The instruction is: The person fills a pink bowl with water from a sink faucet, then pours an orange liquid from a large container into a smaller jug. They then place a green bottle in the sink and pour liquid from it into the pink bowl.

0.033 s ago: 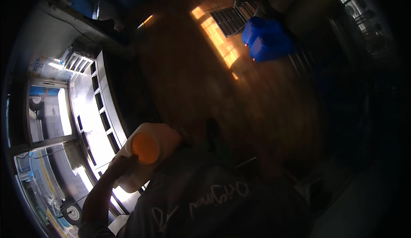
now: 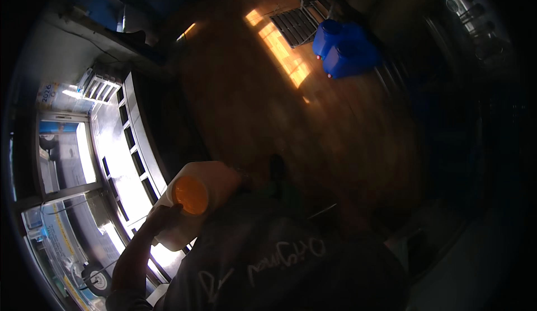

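Here, white jug (image 2: 193,199) in left hand (image 2: 159,218).

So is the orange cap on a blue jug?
No, the orange cap is on a white jug held by the left hand.

Two blue jugs (image 2: 344,48), one white jug (image 2: 193,202)

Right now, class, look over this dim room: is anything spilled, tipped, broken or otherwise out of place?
Nothing is clearly spilled or broken. The left hand holds a white plastic jug with an orange cap, tilted on its side. Two blue canisters stand on the brown floor. The picture is too dark for finer detail.
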The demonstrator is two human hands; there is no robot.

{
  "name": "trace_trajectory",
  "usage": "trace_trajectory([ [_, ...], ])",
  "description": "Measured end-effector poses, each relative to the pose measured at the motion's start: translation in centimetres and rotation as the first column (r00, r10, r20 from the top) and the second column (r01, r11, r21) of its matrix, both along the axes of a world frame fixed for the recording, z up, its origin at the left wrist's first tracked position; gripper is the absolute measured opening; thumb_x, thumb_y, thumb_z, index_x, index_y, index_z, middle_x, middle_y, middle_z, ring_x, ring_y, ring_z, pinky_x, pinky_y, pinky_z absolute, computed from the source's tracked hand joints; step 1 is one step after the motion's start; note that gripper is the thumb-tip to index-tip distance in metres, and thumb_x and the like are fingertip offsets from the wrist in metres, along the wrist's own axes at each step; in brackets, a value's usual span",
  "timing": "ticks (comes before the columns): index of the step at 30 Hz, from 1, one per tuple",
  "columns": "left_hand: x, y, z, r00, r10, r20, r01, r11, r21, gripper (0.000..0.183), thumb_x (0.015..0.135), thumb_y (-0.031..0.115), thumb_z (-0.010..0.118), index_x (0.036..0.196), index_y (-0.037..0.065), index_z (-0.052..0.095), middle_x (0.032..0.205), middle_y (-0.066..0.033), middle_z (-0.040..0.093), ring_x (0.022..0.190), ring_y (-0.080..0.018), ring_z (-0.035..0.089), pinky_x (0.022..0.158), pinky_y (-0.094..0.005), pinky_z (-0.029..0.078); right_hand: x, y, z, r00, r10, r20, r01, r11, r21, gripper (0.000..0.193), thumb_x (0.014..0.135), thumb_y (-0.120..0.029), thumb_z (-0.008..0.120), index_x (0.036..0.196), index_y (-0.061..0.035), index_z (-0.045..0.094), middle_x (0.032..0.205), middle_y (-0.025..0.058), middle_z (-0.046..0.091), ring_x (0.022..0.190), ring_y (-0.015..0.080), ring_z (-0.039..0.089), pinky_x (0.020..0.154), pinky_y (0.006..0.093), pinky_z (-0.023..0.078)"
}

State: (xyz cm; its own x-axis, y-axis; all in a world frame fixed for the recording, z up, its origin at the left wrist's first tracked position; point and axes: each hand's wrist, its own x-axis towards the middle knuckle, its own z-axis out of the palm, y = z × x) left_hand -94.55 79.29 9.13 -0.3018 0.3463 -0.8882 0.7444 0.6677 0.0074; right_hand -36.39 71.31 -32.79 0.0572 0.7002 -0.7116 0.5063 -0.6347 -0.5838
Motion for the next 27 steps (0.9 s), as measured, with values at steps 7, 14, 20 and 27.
trace_trajectory([
  [7, 5.8, 6.1, -13.7, 0.974, -0.015, 0.225, 0.013, 1.0, 0.013, 0.065, 0.097, 0.057, 0.049, 0.093, -0.005, 0.068, 0.071, -0.0119, 0.065, 0.062, -0.0216, 0.065, 0.06, -0.0331, 0.053, 4.0, -6.6, 1.5, 0.995, -0.058, 0.084, 0.056, 0.998, 0.027, 0.039, 0.091, -0.032, 0.066, 0.117, -0.0034, 0.062, 0.113, 0.0146, 0.065, 0.106, 0.0269, 0.061, 0.096, 0.0417, 0.048],
  [14, 8.3, 12.8, -28.2, 0.912, -0.04, 0.407, 0.063, 0.997, -0.044, 0.072, 0.091, 0.067, 0.051, 0.082, -0.004, 0.064, 0.068, -0.0116, 0.061, 0.055, -0.022, 0.06, 0.052, -0.034, 0.051, 5.2, -9.3, 8.5, 0.983, -0.023, 0.184, 0.024, 1.0, -0.005, 0.039, 0.092, -0.033, 0.064, 0.117, -0.0027, 0.062, 0.115, 0.0154, 0.065, 0.108, 0.027, 0.061, 0.097, 0.0418, 0.047],
  [20, 7.2, 18.0, -32.5, 0.906, 0.044, 0.421, 0.009, 0.992, -0.123, 0.074, 0.088, 0.071, 0.051, 0.089, -0.002, 0.061, 0.071, -0.0106, 0.059, 0.059, -0.0214, 0.059, 0.052, -0.0341, 0.05, 2.9, -4.5, 12.3, 0.964, 0.037, 0.262, 0.001, 0.989, -0.145, 0.04, 0.09, -0.033, 0.063, 0.115, -0.0012, 0.062, 0.112, 0.0161, 0.066, 0.105, 0.0297, 0.062, 0.095, 0.0439, 0.047],
  [27, 1.7, 25.7, -32.3, 0.912, 0.188, 0.364, -0.123, 0.973, -0.195, 0.065, 0.091, 0.066, 0.051, 0.082, 0.002, 0.06, 0.061, -0.0056, 0.052, 0.05, -0.0179, 0.052, 0.048, -0.0329, 0.046, 4.4, 5.8, 10.1, 0.891, 0.198, 0.408, -0.266, 0.957, 0.116, 0.042, 0.086, -0.039, 0.066, 0.11, -0.004, 0.066, 0.108, 0.0181, 0.067, 0.103, 0.0344, 0.063, 0.092, 0.0449, 0.048],
])
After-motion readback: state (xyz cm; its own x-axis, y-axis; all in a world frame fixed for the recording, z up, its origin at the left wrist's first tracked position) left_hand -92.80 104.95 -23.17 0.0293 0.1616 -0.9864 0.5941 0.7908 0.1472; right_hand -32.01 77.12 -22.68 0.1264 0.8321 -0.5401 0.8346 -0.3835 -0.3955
